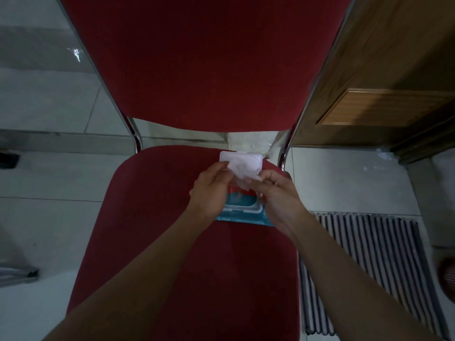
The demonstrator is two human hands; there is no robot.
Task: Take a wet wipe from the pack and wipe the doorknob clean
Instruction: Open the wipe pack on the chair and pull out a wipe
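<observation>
1. Status: early stage. Wipe pack (242, 214) lies flat on red chair seat (152, 217), flip lid (227, 156) swung open toward 12 o'clock. Pack mostly hidden under both hands; teal wrapper edge + white lid frame show at its 6 o'clock side.
2. Wet wipe (242, 168) is up out of the opening, held above the pack. Can't tell if its lower end is fully free of the dispenser slot or still feeding – hands block that.
3. Left hand (209, 193): fingers (221, 166) pinched narrow on the wipe's 9 o'clock edge.
4. Right hand (280, 193): fingers (261, 177) closed on the wipe's 4 o'clock corner. Looks like both hands are spreading/unfolding it, judging by grip.
5. Done, by my read: lid open, wipe grabbed. Left: free the wipe if not yet free, go to the door, wipe the knob. Closing the lid optional.
6. Doorknob not in view. Wooden door (384, 82) w/ raised panel sits at 2 o'clock, just beside the chair's right frame tube; only its lower part shows.
7. Surface: no counter; padded fabric seat, soft, so pack may shift when pulled on. Chair backrest (204, 57) fills 12 o'clock, chrome frame (136, 136) either side.
8. Room: dim light, pale tile floor (49, 173), striped mat (369, 254) at 4 o'clock. Blurred reddish obj at far right edge, can't ID.
</observation>
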